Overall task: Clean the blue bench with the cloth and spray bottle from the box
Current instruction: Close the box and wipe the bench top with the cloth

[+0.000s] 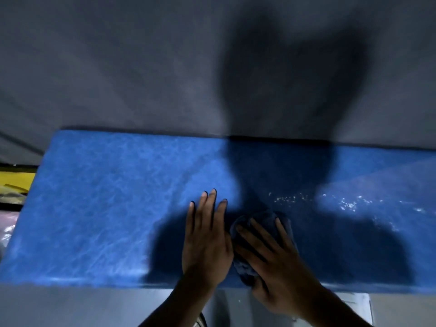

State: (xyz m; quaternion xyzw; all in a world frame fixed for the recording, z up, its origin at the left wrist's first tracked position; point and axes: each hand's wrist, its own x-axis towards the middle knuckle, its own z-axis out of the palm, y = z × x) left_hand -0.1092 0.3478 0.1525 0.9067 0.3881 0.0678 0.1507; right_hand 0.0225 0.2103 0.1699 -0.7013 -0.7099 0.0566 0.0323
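Note:
The blue bench (106, 208) runs across the view against a grey wall. My right hand (271, 263) presses flat on a bunched dark blue cloth (264, 219) near the bench's front edge, in my own shadow. My left hand (206, 239) lies flat on the bench just left of the cloth, fingers together and holding nothing. Wet droplets (346, 204) glisten on the bench to the right of the cloth. No spray bottle or box shows in this view.
The grey wall (118, 67) rises right behind the bench. Something yellow (16, 180) and some clutter sit past the bench's left end. Grey floor (82, 308) lies below the front edge.

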